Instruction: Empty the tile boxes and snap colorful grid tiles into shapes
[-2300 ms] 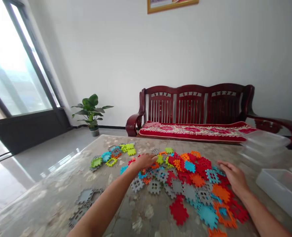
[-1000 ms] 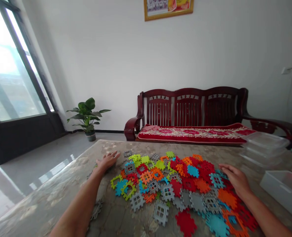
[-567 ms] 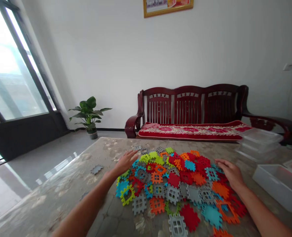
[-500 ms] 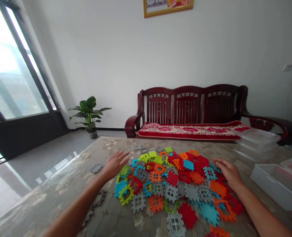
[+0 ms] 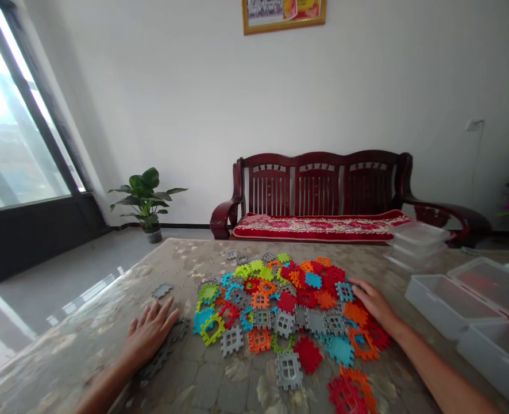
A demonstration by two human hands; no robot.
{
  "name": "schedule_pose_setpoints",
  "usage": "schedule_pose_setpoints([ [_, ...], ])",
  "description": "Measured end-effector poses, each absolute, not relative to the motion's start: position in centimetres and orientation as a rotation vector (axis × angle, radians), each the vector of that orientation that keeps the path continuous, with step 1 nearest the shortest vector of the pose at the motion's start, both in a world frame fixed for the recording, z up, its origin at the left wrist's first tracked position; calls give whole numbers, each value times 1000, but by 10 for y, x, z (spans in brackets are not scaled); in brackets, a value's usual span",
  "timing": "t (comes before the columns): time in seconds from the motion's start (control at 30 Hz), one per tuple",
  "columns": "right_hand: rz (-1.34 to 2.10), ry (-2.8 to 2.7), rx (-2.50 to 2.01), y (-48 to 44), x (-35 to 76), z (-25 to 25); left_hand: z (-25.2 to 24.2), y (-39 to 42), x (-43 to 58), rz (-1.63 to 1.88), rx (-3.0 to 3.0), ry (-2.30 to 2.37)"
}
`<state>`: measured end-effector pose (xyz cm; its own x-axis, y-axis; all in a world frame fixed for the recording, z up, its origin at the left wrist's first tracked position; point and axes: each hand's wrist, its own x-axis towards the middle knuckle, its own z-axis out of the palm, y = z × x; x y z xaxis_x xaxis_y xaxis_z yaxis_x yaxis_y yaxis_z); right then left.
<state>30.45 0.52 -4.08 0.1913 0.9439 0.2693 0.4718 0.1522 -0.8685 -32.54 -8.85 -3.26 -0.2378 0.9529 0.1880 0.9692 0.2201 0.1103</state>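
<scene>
A wide heap of interlocking plastic tiles (image 5: 286, 301) in red, orange, blue, green and grey lies on the table, some with window-like cutouts. My left hand (image 5: 149, 334) is open left of the heap, fingers spread, palm down over grey tiles (image 5: 179, 330) that it partly covers. At the heap's right edge is my right hand (image 5: 374, 305), its visible fingers stretched toward a blue window tile (image 5: 344, 291). Whether the fingertips touch that tile is unclear. A lone grey tile (image 5: 162, 290) lies just beyond my left hand.
Clear plastic boxes (image 5: 452, 307) stand at the table's right side, with stacked clear containers (image 5: 418, 247) behind them. Across the table is a dark red wooden bench (image 5: 315, 178) with a patterned red cushion (image 5: 323, 227). A potted plant (image 5: 149, 198) stands on the floor at left.
My left hand has moved from the heap's left edge back and left, over the grey tiles. My right hand stays beside the heap. The view has turned slightly right.
</scene>
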Motion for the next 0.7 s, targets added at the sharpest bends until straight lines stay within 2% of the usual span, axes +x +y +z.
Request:
schedule_pose_setpoints([
  [0.1, 455, -1505, -1501, 3, 292, -41, -27, -65, -270, -334, -1859, -2570],
  [0.23, 558, -1513, -1489, -11, 281, -25, -13, -36, -225, -552, -2101, -2501],
  [0.37, 517, -1740, -1459, -56, 271, -18, 5, -22, -245, -704, -1706, -2602],
  [0.53, 524, -2261, -1346, -130, 254, -23, 9, -20, -297, -614, -1278, -2892],
  [0.7, 516, -2488, -1350, -145, 235, -8, -3, -17, -281, -536, -1819, -2563],
])
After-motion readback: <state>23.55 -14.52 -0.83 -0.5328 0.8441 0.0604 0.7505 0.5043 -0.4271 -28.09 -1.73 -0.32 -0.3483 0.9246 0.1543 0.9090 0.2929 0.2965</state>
